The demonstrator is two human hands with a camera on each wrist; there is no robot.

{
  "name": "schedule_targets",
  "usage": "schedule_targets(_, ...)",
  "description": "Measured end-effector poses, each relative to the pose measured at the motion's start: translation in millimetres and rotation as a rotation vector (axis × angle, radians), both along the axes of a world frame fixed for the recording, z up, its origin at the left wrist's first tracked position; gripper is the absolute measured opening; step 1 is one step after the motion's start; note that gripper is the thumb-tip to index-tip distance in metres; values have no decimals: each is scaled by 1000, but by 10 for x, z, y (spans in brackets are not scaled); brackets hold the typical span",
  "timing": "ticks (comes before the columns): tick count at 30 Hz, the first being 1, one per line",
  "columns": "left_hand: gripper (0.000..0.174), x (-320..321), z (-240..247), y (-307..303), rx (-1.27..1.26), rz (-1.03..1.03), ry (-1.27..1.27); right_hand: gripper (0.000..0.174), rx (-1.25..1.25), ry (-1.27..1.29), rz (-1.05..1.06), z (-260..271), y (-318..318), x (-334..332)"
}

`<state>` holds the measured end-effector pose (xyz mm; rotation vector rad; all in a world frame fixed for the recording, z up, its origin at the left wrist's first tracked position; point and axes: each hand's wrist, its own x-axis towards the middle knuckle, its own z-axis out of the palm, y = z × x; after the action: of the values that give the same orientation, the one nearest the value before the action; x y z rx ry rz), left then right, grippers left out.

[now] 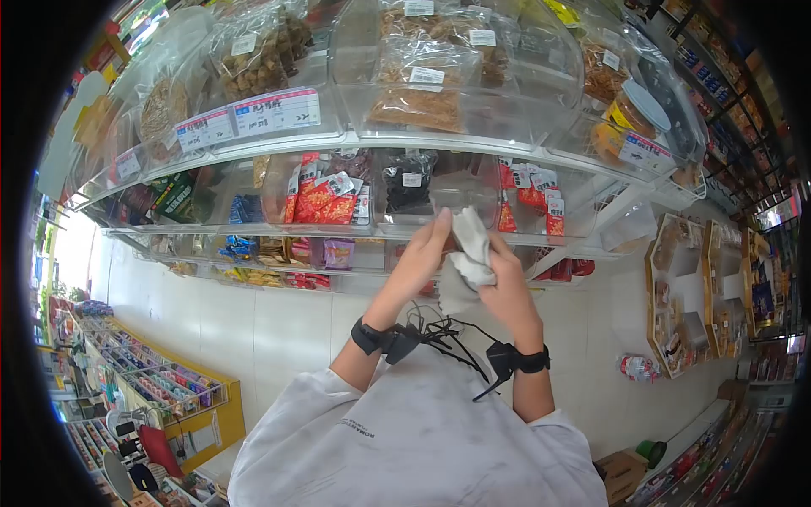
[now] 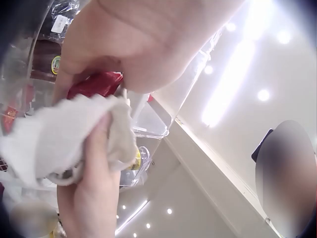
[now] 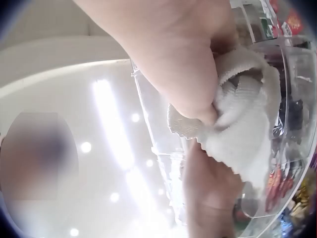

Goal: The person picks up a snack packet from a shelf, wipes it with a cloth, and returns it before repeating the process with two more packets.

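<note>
A whitish cloth (image 1: 473, 245) with a scalloped edge is bunched in my right hand (image 1: 510, 291); in the right wrist view the thumb presses into the folds of the cloth (image 3: 242, 114). Close beside it, my left hand (image 1: 416, 264) holds a shiny red packet (image 2: 96, 84), partly covered by the fingers and the cloth. Both hands are in front of the middle shelf. Behind them, a clear bin holds a black bag (image 1: 408, 182) with a white label. Red packets (image 1: 325, 198) fill the bin to its left.
Clear bins with bagged dried goods (image 1: 422, 89) stand on the upper shelf, its white edge (image 1: 439, 144) just above the hands. More red packets (image 1: 532, 194) lie to the right. Lower shelves hold small colourful packs (image 1: 338, 253). A wrapped bundle (image 1: 639, 367) sits on the floor at right.
</note>
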<state>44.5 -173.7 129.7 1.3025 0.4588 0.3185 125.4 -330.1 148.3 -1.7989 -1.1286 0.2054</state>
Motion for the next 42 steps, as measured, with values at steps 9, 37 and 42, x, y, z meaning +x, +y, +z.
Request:
schedule_targets(9,58,-169,-12,86,100,107,-12,29,36,629,-147,-11,272,-121)
schedule_targets(37,25,-184,86,81,-115,12,-54,25,110,703,-169,23,116,-98)
schedule_targets(42,24,-153,94,33,-276,45,-111,31,327,962,-254,45,153,-91)
